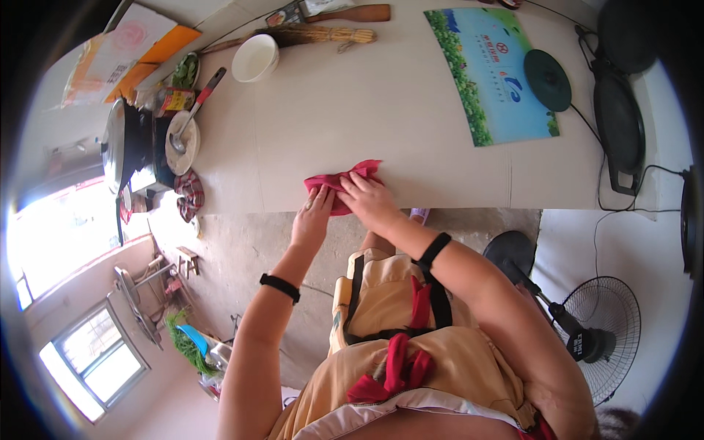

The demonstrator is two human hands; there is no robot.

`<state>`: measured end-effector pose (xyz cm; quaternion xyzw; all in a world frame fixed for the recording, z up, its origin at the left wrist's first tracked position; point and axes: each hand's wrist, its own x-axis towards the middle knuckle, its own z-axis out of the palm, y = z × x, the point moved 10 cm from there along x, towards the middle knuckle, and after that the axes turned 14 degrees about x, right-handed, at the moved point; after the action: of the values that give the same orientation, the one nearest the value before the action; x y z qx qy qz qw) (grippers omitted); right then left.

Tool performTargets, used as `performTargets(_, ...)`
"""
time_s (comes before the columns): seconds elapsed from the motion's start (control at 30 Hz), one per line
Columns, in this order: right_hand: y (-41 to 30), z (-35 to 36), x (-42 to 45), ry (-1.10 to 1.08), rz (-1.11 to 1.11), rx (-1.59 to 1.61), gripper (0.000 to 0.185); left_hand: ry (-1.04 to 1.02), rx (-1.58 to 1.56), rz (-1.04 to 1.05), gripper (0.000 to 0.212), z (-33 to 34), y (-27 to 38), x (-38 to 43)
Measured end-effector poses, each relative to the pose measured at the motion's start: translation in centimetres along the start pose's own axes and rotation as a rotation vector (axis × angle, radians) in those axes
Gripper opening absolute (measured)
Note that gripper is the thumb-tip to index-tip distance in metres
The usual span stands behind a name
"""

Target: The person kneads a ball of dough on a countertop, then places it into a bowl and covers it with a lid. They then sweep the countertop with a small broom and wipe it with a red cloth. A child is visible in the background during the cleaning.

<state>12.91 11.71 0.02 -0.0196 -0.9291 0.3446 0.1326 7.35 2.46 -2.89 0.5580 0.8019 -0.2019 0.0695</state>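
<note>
A crumpled red cloth [344, 206] lies at the front edge of the table [352, 115], its lower part reaching that edge. My left hand [313, 214] rests on the cloth's left side, fingers close together and a ring on one of them. Its thumb is hidden, so any grip there cannot be made out. Over the right part lies my right hand [367, 201], palm down with its fingers spread apart on the fabric. Both hands touch the cloth and are close beside each other.
A white bowl [255, 58], a straw brush [335, 36] and a wooden spatula [352, 14] lie along the back. Left stand a ladle [177, 142] on a plate [190, 151] and a lidded pan [115, 146]. Right are a printed mat [495, 118], black griddles [619, 121] with cables, and a fan [602, 313].
</note>
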Motion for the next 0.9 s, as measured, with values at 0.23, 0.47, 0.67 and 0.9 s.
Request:
performTargets(0.23, 5.1, -7.7, -9.0, -0.106, 0.155, -0.091, 0.026, 0.145, 0.217, 0.289, 0.047, -4.7, 14.5, 4.4)
performTargets(0.47, 9.3, -8.2, -8.2, -0.173, 0.329, -0.254, 0.031, 0.486, -0.186, 0.127, 0.048, -6.9, 13.3, 8.2)
performTargets(0.67, 9.7, -4.7, 8.0, -0.196, 0.309, -0.302, 0.046, 0.363, -0.138, -0.092, 0.051, -4.6, -0.1, 13.9)
performTargets(0.9, 0.8, 7.9, 21.6, -0.365, 0.092, -0.260, 0.043, 0.287, -0.129, -0.317, 0.046, 2.7, -17.5, 7.1)
